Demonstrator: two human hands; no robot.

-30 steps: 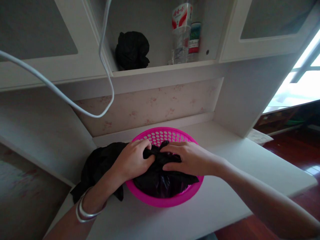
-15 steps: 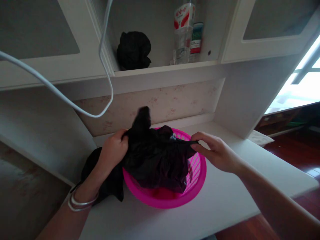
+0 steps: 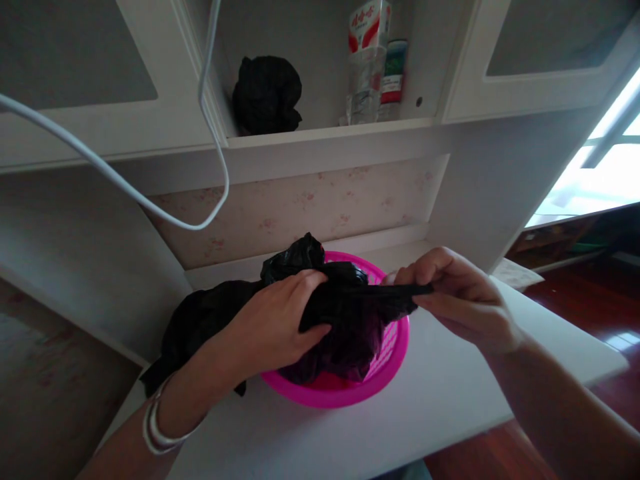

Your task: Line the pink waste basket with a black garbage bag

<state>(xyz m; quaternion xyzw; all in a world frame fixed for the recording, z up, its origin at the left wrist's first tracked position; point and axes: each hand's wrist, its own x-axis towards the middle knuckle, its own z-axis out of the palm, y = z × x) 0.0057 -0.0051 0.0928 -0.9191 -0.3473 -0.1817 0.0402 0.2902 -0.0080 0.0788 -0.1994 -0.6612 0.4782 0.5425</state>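
Observation:
A black plastic bag lies bunched over a bright pink plastic basket, covering most of its inside. My left hand is closed around the gathered bag, thumb on the near side. On the right, my right hand pinches the bag's end, which is drawn out into a narrow strip between the hands. A crumpled part of the bag sticks up behind my left hand. Another dark bundle sits left of the basket, partly behind my left forearm.
The basket stands on a white desktop. Above, an open shelf holds a black bundle, a clear plastic bottle and a green and red can. A white cable hangs in front of the cabinet at left.
My left hand has moved right onto the middle of the bag. My right hand has shifted right, pulling the bag's end out into a strip. The bag is more bunched together.

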